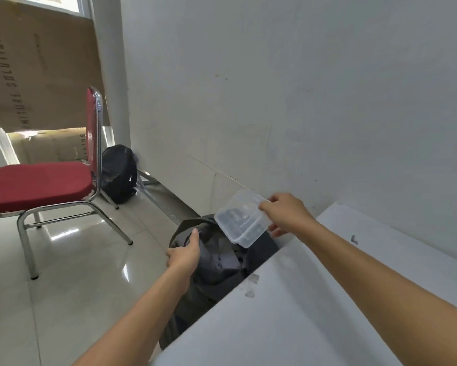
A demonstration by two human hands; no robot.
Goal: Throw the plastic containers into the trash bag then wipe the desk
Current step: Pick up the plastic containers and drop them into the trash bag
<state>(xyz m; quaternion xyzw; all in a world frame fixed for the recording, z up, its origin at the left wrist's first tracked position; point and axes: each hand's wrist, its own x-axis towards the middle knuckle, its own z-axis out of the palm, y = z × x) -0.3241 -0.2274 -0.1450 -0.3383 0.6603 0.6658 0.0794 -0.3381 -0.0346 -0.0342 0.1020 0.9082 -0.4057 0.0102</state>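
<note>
White desk point(314, 313) surface carries dark smudges. Right hand point(288, 213) pinches one edge of a clear, empty rectangular plastic container point(241, 220), tilted above the dark trash bag point(216, 262). Left hand point(185, 256) clamps the bag's rim.

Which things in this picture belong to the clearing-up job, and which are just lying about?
Belong to the job:
plastic container, in the right hand
trash bag, held open by the left hand
desk

Just lying about:
red chair
black backpack
cardboard boxes
</note>
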